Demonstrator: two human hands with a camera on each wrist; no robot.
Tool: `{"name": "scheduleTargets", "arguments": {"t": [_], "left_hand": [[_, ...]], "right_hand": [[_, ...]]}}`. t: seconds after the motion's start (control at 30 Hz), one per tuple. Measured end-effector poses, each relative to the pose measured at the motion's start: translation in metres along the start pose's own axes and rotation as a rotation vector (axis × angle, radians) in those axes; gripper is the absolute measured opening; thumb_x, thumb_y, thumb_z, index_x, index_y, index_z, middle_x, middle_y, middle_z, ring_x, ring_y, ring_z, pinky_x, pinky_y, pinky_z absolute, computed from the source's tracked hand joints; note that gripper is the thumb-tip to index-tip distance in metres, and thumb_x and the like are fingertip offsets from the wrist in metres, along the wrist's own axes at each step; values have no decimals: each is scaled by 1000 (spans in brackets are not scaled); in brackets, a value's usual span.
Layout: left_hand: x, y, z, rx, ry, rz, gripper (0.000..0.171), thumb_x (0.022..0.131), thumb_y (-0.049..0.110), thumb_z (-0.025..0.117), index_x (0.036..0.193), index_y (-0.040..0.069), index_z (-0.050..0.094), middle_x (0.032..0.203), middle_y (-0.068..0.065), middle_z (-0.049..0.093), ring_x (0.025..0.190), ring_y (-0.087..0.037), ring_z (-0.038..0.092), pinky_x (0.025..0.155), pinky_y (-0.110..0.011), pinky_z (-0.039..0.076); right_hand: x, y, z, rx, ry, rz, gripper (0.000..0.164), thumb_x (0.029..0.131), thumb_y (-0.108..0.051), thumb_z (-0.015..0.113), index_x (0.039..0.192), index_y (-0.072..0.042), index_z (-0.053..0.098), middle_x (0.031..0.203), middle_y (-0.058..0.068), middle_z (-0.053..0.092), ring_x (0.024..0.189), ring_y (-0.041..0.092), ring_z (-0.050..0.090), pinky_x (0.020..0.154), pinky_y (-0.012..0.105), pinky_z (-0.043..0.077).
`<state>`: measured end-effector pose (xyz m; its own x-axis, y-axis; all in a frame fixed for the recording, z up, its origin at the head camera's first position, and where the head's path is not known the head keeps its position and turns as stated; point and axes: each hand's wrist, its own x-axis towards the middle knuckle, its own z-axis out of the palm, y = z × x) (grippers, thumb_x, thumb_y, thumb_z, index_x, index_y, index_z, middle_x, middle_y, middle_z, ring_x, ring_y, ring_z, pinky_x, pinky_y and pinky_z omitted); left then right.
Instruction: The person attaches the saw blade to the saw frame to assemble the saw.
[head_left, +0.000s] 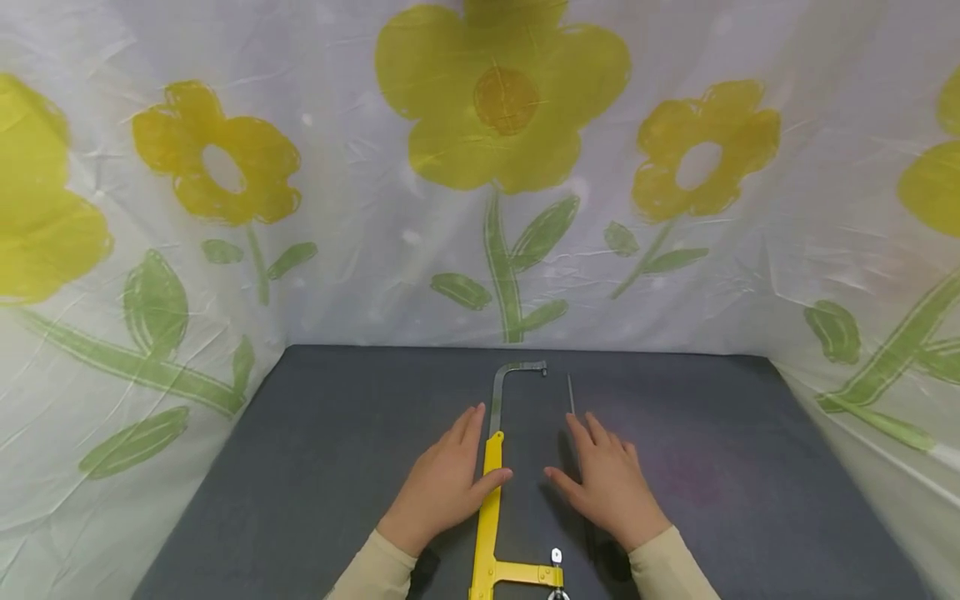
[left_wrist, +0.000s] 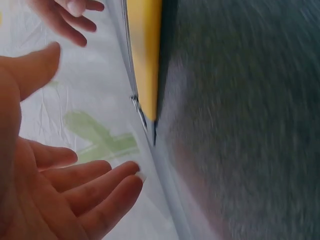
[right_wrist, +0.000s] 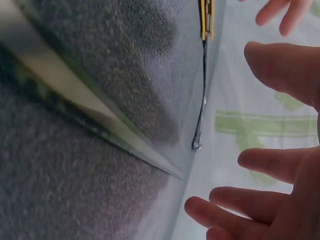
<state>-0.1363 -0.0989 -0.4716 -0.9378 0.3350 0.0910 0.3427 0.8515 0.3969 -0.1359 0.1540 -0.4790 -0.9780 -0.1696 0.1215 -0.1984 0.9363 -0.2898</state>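
Observation:
A yellow hacksaw frame (head_left: 488, 521) with a silver front bow (head_left: 497, 400) lies lengthwise on the dark tabletop, without a blade strung across it. My left hand (head_left: 442, 487) hovers along its left side, fingers extended; in the head view the thumb overlaps the yellow bar. To the right, a thin, straight hacksaw blade (right_wrist: 75, 87) lies on the table, roughly parallel to the frame. My right hand (head_left: 611, 487) is over this blade with fingers spread, hiding its middle in the head view. Both palms show bare in the wrist views, holding nothing.
The frame's short yellow arm (head_left: 525, 573) points right near the bottom edge, carrying a metal blade holder (head_left: 557, 556) and wing nut. Behind the dark table (head_left: 360, 417) and along both sides hangs a pale sheet (head_left: 337, 250) printed with yellow flowers.

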Motion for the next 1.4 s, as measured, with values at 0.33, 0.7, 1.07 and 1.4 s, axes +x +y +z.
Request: {"name": "scheduleTargets", "arguments": {"t": [0.33, 0.7, 1.07, 1.4], "left_hand": [[2, 12, 8, -111, -60, -68, 88, 93, 56, 65, 161, 15, 26, 148, -12, 50, 109, -28, 68, 84, -47, 57], [2, 15, 14, -154, -49, -157, 83, 91, 48, 70, 156, 7, 37, 130, -14, 58, 79, -13, 57, 72, -35, 53], [1, 14, 20, -196, -33, -178, 80, 88, 42, 75, 151, 3, 43, 128, -17, 60, 95, -19, 64, 84, -43, 56], [0, 17, 22, -208, -61, -200, 83, 86, 38, 79, 152, 5, 42, 127, -17, 57, 86, -15, 58, 76, -36, 55]], "right_hand": [[2, -3, 1, 4, 28, -15, 81, 85, -52, 76, 148, -9, 49, 138, 22, 58, 123, 41, 59, 96, 66, 45], [3, 1, 3, 34, 24, 70, 71, 84, -47, 78, 133, 1, 59, 111, 18, 65, 90, 30, 67, 78, 49, 55], [0, 7, 2, 75, -45, 175, 50, 84, -47, 77, 94, -1, 60, 84, 11, 56, 65, 22, 54, 57, 42, 44], [-3, 9, 4, 48, -45, 224, 42, 86, -39, 76, 76, -4, 55, 68, 8, 53, 56, 25, 54, 50, 45, 43]]}}
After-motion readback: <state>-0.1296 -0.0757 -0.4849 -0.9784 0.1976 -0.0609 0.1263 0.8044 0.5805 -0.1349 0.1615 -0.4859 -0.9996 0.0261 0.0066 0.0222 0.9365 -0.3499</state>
